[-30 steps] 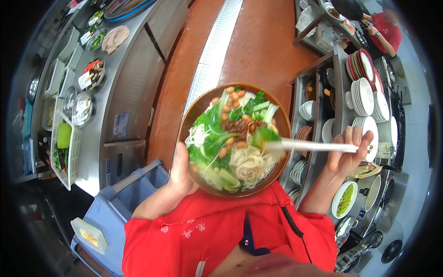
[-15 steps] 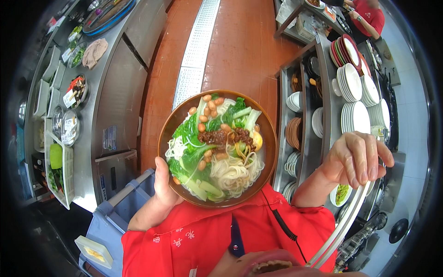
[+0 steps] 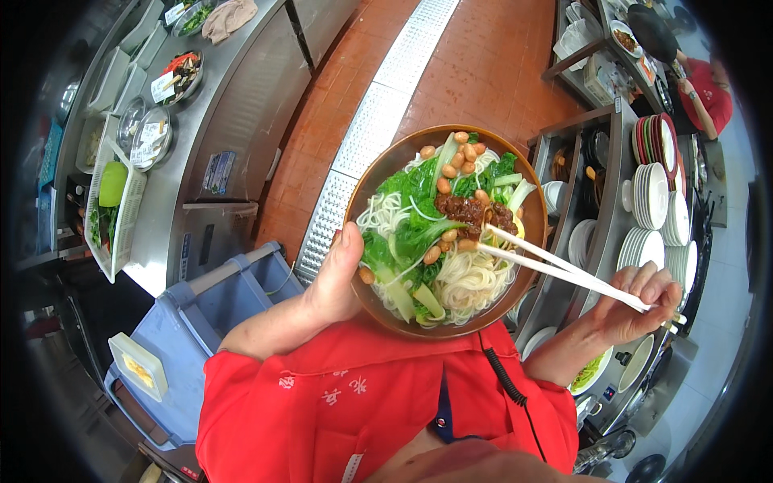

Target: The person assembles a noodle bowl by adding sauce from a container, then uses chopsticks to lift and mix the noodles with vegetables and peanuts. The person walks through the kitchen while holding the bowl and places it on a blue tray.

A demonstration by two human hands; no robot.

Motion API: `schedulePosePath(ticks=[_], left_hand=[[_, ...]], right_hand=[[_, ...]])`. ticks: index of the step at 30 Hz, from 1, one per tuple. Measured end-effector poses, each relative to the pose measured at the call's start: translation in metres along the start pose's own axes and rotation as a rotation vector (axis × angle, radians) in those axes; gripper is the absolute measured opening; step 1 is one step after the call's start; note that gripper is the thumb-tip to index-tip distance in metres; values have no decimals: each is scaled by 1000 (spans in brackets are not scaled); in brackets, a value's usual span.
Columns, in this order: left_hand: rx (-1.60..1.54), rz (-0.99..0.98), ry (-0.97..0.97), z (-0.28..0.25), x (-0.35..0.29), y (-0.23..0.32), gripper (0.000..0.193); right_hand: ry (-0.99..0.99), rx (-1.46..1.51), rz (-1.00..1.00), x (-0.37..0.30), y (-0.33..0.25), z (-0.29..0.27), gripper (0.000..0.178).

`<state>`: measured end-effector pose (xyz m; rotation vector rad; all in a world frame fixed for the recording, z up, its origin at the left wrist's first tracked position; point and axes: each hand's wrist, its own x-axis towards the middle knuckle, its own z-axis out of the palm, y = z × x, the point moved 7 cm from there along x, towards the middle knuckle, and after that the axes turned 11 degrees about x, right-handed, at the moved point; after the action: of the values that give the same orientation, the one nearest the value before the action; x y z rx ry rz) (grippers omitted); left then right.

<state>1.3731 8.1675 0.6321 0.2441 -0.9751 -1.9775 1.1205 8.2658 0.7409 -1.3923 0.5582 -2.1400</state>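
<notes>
My left hand (image 3: 334, 278) grips a brown bowl (image 3: 372, 179) by its left side, thumb up along the rim and the other fingers hidden beneath. Inside lie pale noodles (image 3: 475, 283), green leafy vegetables (image 3: 407, 221), peanuts (image 3: 463, 153) and a dark red-brown sauce (image 3: 467, 211). Part of a yellow-and-white piece, perhaps egg, shows at the right side. At the right, my right hand (image 3: 640, 302) is closed around white chopsticks (image 3: 555, 270). Their tips reach into the bowl, at the sauce and the noodles just below it.
A steel counter (image 3: 233, 97) with containers runs along the left, beside a blue cart (image 3: 181, 330). Shelving with stacked plates (image 3: 651, 197) stands at the right. A person in red (image 3: 708, 97) holds a wok (image 3: 654, 32) at the far right. A metal drain strip (image 3: 366, 121) crosses the floor.
The chopsticks have swung from near my mouth to the bowl, their tips now at the food. My right hand has turned and lowered slightly. The whole view has shifted, with the bowl further right.
</notes>
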Motion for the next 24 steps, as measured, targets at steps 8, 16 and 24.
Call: schedulePosePath(ticks=[8,16,24], left_hand=[[-52,-84,-41,0,-5,-4,73],[46,-126,-21,-3,-13,-4,73],[25,-57,-45,-1,-10,-7,72]], right_hand=[[-373,-244,-79,10,9,42,37],[-417,-321,-63,11,12,54,35],[-221,-356,-83,4,8,30,30]])
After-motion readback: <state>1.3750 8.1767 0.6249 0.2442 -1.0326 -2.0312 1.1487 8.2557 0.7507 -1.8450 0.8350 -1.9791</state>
